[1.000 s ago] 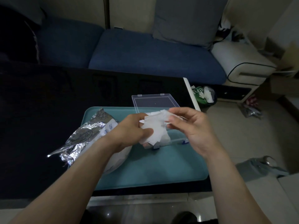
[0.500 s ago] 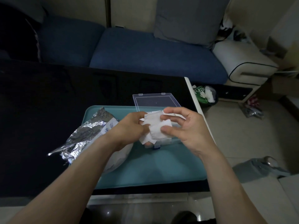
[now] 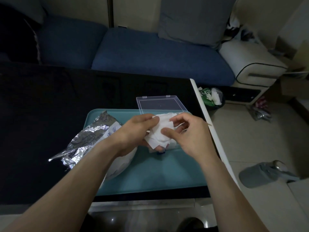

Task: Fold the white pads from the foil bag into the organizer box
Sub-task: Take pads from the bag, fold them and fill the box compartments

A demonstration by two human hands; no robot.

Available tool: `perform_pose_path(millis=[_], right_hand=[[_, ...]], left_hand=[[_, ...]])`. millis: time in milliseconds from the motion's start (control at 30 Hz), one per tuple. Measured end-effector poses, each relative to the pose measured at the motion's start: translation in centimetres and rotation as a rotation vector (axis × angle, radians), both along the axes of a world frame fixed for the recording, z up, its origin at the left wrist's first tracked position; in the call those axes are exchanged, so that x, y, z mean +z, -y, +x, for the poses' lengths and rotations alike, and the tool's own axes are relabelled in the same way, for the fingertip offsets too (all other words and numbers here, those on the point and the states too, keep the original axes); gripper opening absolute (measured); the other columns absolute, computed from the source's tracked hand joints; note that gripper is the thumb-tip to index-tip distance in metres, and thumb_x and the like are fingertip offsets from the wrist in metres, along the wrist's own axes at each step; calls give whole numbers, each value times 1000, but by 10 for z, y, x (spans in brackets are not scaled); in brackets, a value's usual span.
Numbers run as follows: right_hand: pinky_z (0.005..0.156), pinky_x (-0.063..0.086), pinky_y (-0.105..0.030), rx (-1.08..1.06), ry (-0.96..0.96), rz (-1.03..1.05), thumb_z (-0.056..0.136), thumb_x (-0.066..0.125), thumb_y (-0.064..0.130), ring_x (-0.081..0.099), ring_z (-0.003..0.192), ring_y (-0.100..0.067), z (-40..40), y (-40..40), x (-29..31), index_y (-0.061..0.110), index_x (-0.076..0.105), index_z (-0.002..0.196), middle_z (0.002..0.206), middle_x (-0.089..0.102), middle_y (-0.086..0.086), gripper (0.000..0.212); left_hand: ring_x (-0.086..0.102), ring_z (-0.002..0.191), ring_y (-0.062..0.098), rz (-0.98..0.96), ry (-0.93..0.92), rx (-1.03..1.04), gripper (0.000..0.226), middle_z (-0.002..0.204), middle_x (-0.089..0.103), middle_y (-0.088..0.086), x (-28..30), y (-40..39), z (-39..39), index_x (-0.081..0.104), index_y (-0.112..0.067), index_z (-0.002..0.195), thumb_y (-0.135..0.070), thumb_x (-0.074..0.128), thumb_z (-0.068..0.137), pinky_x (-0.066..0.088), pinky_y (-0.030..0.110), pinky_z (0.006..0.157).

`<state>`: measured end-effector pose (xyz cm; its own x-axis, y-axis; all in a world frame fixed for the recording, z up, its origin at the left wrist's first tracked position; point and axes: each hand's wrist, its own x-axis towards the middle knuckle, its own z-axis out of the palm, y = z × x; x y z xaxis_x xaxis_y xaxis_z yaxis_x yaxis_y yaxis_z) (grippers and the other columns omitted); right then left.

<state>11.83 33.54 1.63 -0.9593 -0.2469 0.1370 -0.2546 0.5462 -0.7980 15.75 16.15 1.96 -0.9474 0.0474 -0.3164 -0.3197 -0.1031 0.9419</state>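
Holding a bunch of thin white fabric pads (image 3: 161, 131) above the teal plastic tray (image 3: 167, 173), both hands are seen at work on a fold. The left hand (image 3: 133, 131) grips the bunch from the left with curled fingers, while the right hand (image 3: 187, 133) pinches its right side between thumb and forefinger. The clear plastic organizer box (image 3: 161, 104) lies just behind the hands, its lid open; its base is largely covered by the pads and hands. The crinkled silver foil bag (image 3: 87, 139) rests at the tray's left edge, partly on the dark tabletop (image 3: 50, 106).

The task is judged to be mid-way: pads are out of the bag and being folded, but none can be confirmed as placed. Whether pads already lie in the box cannot be told, nor how many remain in the bag. A pale rounded object under the left forearm is too hidden to be identified.
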Motion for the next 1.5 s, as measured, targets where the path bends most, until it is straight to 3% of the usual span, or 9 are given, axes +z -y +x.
perform_pose_path(millis=[167, 300, 467, 700, 900, 1067, 1233, 1333, 1500], right_hand=[[65, 52, -20, 150, 27, -17, 74, 88, 28, 63, 70, -3, 0, -3, 2, 25, 66, 76, 76, 68, 14, 23], [66, 50, -19, 113, 23, -104, 78, 85, 26, 62, 71, -3, -3, -6, 4, 27, 64, 78, 80, 67, 10, 21], [62, 47, -14, 28, 48, -134, 78, 85, 25, 64, 65, -4, -7, -12, 5, 25, 64, 79, 75, 71, 5, 22], [80, 59, -36, 1, 350, -552, 70, 85, 25, 70, 81, -20, -8, -20, 13, 12, 66, 98, 89, 74, -12, 37], [72, 58, -24, 201, 424, -547, 56, 88, 34, 71, 80, -16, -6, -20, 11, 18, 76, 86, 85, 74, -6, 36], [85, 58, -35, 93, 206, -371, 67, 85, 36, 71, 89, -19, -2, -4, 1, 14, 73, 95, 92, 75, -3, 38], [76, 59, -28, -50, 203, -450, 78, 83, 13, 74, 88, -18, -3, -3, 4, 14, 71, 98, 93, 77, -3, 23], [74, 58, -30, -102, 320, -738, 82, 77, 8, 73, 82, -15, -7, -8, 14, 14, 65, 98, 84, 76, 1, 21], [61, 59, -26, 120, 529, -827, 53, 91, 24, 72, 81, -17, -13, -24, 20, 16, 68, 101, 89, 75, -5, 54]], left_hand=[[55, 58, 14, -127, 3, 125, 20, 72, 58, 7, -5, 0, -5, 62, -5, 92, -17, 49, 102, 45, 25, 56], [62, 79, 28, -40, 29, 171, 23, 94, 65, 22, -3, 0, -5, 62, 2, 102, -13, 44, 103, 52, 37, 66], [71, 69, 28, 140, -6, 121, 21, 93, 68, 24, 4, 0, 0, 56, 6, 114, 10, 51, 94, 60, 34, 57], [71, 62, 27, -43, -84, 181, 33, 82, 72, 18, -1, 2, 1, 56, 0, 119, 14, 57, 89, 58, 32, 55], [69, 65, 17, -211, -130, 205, 33, 88, 73, 13, -1, 5, 2, 61, -5, 112, 12, 60, 84, 53, 24, 54], [70, 93, 40, -203, -127, 30, 31, 96, 73, 23, -3, 3, 4, 67, 1, 108, 17, 61, 82, 58, 47, 87], [66, 81, 24, -146, -104, -60, 22, 89, 72, 13, -2, 4, 6, 68, 1, 103, 7, 72, 82, 55, 30, 76], [65, 74, 14, -296, -98, -14, 29, 83, 70, 4, -3, 6, 5, 68, -14, 108, -1, 74, 83, 53, 20, 69], [59, 60, 4, -520, -148, 111, 14, 73, 67, -5, -8, 6, 2, 73, -15, 96, -14, 77, 83, 48, 12, 63]])
